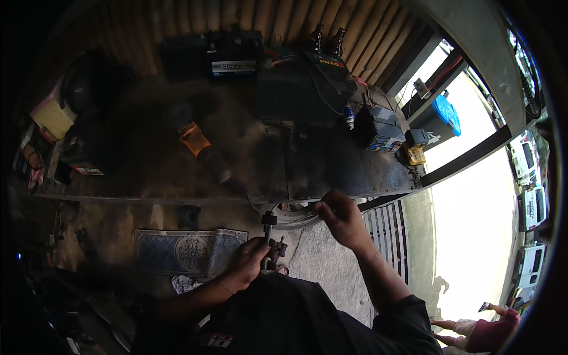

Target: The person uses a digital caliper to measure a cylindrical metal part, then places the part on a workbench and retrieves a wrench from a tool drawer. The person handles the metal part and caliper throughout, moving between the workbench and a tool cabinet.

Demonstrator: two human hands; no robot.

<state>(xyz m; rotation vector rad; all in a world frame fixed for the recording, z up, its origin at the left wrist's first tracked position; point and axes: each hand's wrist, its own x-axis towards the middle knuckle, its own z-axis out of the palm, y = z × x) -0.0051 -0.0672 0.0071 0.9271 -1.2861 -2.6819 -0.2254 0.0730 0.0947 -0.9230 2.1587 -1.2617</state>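
My left hand [251,254] is closed around a dark metal piece [269,231], held upright in front of my body. It has a thin shaft, a block near its top and a smaller knob at its side; its exact kind cannot be made out. My right hand [344,220] is raised just off the workbench's front edge, thumb and fingers pinched together. Whatever sits in that pinch is too small or hidden to name. Between the two hands, below the bench edge, curves a pale round rim [296,223], partly covered by the metal piece and my fingers.
On the dark workbench [260,165] lies an orange-and-black power tool [195,139]. Batteries [234,59], a large dark box [302,89], two bottles [337,42] and a charger-like box [384,133] stand behind. A patterned mat [189,251] covers some floor. Another person [485,331] is outside, lower right.
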